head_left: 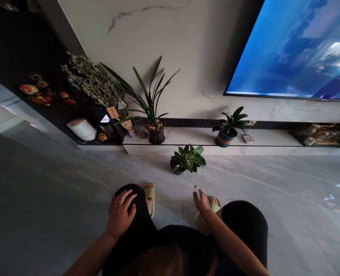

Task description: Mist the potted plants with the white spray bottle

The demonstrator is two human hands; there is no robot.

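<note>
My left hand (121, 212) lies flat on my left knee, fingers spread, with a ring on one finger and nothing held. Between my knees my right hand (202, 202) is closed around a slim white stick with a red tip (197, 191), which looks like a marker; its lower part is hidden in the fingers. Just ahead on the floor stands a leafy potted plant (188, 158) with green and pale-edged leaves in a dark pot. Neither hand touches it.
A low white ledge (187, 138) runs along the wall, bearing a long-leaved plant (156, 134), a smaller potted plant (226, 134) and a small white box (248, 139). A television (296, 50) hangs above. At left, a dark shelf holds a white cylinder (85, 129) and dried stems (92, 82).
</note>
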